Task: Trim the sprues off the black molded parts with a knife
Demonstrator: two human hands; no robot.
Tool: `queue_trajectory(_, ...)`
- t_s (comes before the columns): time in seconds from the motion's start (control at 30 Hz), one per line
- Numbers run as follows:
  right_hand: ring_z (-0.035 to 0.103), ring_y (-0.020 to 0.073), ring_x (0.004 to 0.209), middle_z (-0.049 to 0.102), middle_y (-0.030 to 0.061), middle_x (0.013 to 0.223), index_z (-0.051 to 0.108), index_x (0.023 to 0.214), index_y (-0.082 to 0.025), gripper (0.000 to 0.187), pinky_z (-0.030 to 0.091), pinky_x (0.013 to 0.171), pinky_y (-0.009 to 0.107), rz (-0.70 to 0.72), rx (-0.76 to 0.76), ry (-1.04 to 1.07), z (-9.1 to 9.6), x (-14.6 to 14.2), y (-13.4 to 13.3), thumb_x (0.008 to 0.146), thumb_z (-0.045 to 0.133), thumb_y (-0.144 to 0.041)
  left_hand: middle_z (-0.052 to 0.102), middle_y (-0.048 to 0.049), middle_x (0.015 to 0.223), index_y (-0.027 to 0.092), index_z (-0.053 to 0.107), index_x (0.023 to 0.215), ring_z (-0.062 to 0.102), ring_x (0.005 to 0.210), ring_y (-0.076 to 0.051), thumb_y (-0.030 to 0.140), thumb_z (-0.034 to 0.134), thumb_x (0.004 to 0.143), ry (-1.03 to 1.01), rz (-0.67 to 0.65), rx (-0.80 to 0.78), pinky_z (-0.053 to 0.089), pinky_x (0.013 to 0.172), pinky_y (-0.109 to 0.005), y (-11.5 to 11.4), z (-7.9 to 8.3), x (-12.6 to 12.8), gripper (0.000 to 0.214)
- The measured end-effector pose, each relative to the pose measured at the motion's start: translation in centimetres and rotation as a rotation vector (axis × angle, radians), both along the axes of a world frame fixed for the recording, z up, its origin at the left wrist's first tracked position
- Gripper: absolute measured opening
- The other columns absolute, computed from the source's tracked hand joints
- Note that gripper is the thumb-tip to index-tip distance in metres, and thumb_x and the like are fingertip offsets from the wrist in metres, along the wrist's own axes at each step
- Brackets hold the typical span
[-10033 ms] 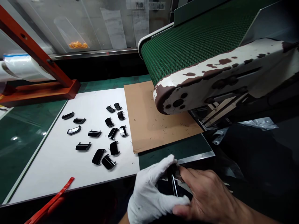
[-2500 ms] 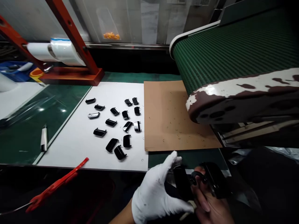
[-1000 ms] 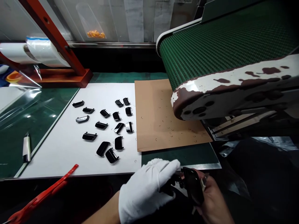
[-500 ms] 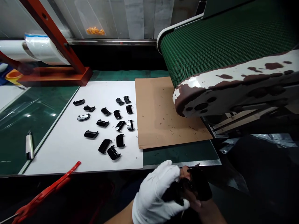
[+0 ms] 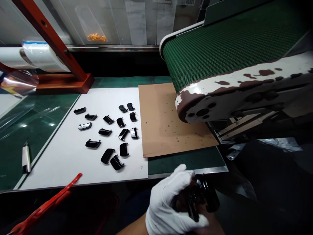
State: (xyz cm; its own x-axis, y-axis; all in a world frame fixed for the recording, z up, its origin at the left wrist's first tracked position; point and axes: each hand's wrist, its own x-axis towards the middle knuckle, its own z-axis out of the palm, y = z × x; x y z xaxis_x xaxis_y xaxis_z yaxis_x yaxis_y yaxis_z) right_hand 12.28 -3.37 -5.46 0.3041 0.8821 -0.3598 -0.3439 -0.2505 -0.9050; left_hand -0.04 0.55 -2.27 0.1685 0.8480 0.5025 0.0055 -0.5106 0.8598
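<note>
1 more part on sheet

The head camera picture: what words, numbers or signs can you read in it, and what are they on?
Nothing can be read for sure.
Left paper sheet at the back: faint marks, too blurred.
Right paper sheet beside it: too blurred.
Small label at the top edge: dark print, too small.
Loose glossy black parts: no lettering shows.
Held black parts: too dark to tell.
</note>
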Motion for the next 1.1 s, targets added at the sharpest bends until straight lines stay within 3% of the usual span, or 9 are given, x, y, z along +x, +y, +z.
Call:
queue_trajectory(0.1, 0.05, 0.0154, 0.037, 0.071, 0.0031, 0.062, 0.073, 0.064, -0.029, 0.033, 0.037, 0.032, 0.028, 0.069, 0.046, 0.11, 0.3, 0.5, 0.6, 0.061, 0.078, -0.062, 0.07, -0.0085, 0.117, 0.024, 0.049, 0.134, 0.066, 0.111, -0.029, 0.049, 0.075, 0.077, 0.101, -0.045, 0.017, 0.05, 0.103, -0.045, 0.4, 0.2, -0.9, 0.067)
queue_trajectory(0.2, 0.043, 0.0122, 0.038, 0.065, -0.0006, 0.057, 0.071, 0.064, -0.03, 0.031, 0.038, 0.036, 0.026, 0.11, 0.108, 0.161, 1.2, 1.6, 1.3, 0.059, 0.081, -0.058, 0.071, -0.0055, 0.107, 0.021, 0.058, 0.121, 0.068, 0.099, -0.025, 0.036, 0.078, 0.076, 0.297, -0.141, -0.022, 0.054, 0.094, -0.035, 1.2, 1.2, -1.7, 0.051)
queue_trajectory(0.3, 0.043, 0.0121, 0.047, 0.057, -0.0022, 0.056, 0.067, 0.06, -0.024, 0.028, 0.04, 0.044, 0.025, 0.192, 0.13, 0.161, 2.3, 2.8, 1.6, 0.054, 0.09, -0.04, 0.069, -0.0028, 0.098, 0.021, 0.062, 0.11, 0.065, 0.086, -0.02, 0.027, 0.08, 0.073, 0.503, -0.254, -0.084, 0.055, 0.078, -0.027, 2.1, 2.2, -2.3, 0.041)
queue_trajectory(0.37, 0.043, 0.0128, 0.053, 0.05, -0.003, 0.057, 0.061, 0.054, -0.021, 0.031, 0.04, 0.049, 0.025, 0.26, 0.128, 0.099, 2.6, 3.3, 1.4, 0.053, 0.091, -0.03, 0.067, -0.0012, 0.096, 0.021, 0.063, 0.109, 0.061, 0.086, -0.019, 0.025, 0.08, 0.073, 0.602, -0.325, -0.126, 0.053, 0.077, -0.026, 2.4, 2.6, -2.5, 0.04)
queue_trajectory(0.57, 0.04, 0.013, 0.057, 0.044, -0.0032, 0.062, 0.055, 0.059, -0.02, 0.032, 0.033, 0.053, 0.025, 0.442, 0.115, -0.278, 1.1, 3.0, 0.4, 0.078, 0.072, -0.039, 0.068, 0.0, 0.098, 0.021, 0.064, 0.099, 0.062, 0.094, -0.02, 0.022, 0.077, 0.073, 0.744, -0.415, -0.224, 0.049, 0.091, -0.029, 1.9, 0.6, -2.6, 0.03)
queue_trajectory(0.7, 0.046, 0.0139, 0.056, 0.049, -0.0011, 0.063, 0.061, 0.063, -0.02, 0.03, 0.035, 0.053, 0.025, 0.514, 0.105, -0.398, 1.3, 2.7, -0.3, 0.082, 0.066, -0.043, 0.07, -0.0007, 0.095, 0.021, 0.064, 0.099, 0.064, 0.09, -0.022, 0.02, 0.076, 0.071, 0.791, -0.418, -0.266, 0.05, 0.094, -0.035, 1.4, -0.3, -2.6, 0.03)
queue_trajectory(0.8, 0.047, 0.0146, 0.057, 0.049, -0.0003, 0.063, 0.056, 0.058, -0.02, 0.036, 0.038, 0.053, 0.026, 0.413, 0.153, -0.345, 1.8, 3.4, -0.6, 0.082, 0.066, -0.045, 0.07, 0.0004, 0.098, 0.022, 0.061, 0.108, 0.064, 0.095, -0.021, 0.023, 0.077, 0.075, 0.824, -0.35, -0.27, 0.049, 0.098, -0.036, 2.2, 0.6, -2.9, 0.036)
queue_trajectory(0.93, 0.039, 0.0091, 0.042, 0.046, -0.0032, 0.051, 0.063, 0.064, -0.021, 0.032, 0.033, 0.04, 0.022, 0.154, 0.095, -0.169, 1.9, 4.7, -0.1, 0.074, 0.075, -0.049, 0.068, -0.0033, 0.114, 0.02, 0.054, 0.125, 0.057, 0.117, -0.025, 0.015, 0.079, 0.074, 0.965, -0.133, -0.197, 0.04, 0.111, -0.041, 5.2, 1.8, -3.7, 0.057)
queue_trajectory(1.1, 0.033, 0.0037, 0.039, 0.049, -0.003, 0.057, 0.071, 0.076, -0.021, 0.031, 0.025, 0.036, 0.018, 0.018, 0.035, -0.075, 1.8, 4.4, 1.1, 0.072, 0.077, -0.051, 0.068, -0.0106, 0.11, 0.017, 0.06, 0.12, 0.055, 0.12, -0.037, 0.018, 0.084, 0.067, 1.029, -0.018, -0.178, 0.048, 0.1, -0.051, 9.9, -0.2, -4.1, 0.058)
